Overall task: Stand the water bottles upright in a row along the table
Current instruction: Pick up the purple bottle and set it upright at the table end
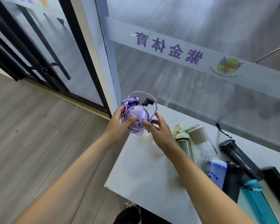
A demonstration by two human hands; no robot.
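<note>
A purple bottle (137, 115) with a domed lid, a carry handle and a strap is held above the far left corner of the white table (144, 180). My left hand (120, 122) grips its left side, thumb on the lid. My right hand (158, 131) touches its right side with thumb and fingers. To the right, several bottles lie on the table: a green one (183, 143), a clear one with a metal band (204, 143), a blue-capped one (216, 173), a tall black one (238, 157), a short black one (233, 180) and a teal one (255, 201).
A frosted glass wall (200, 62) with purple lettering runs along the table's far edge. A black-framed glass door (39, 50) stands to the left. Wooden floor (39, 135) lies left of the table. A dark object (275, 175) sits at the right edge.
</note>
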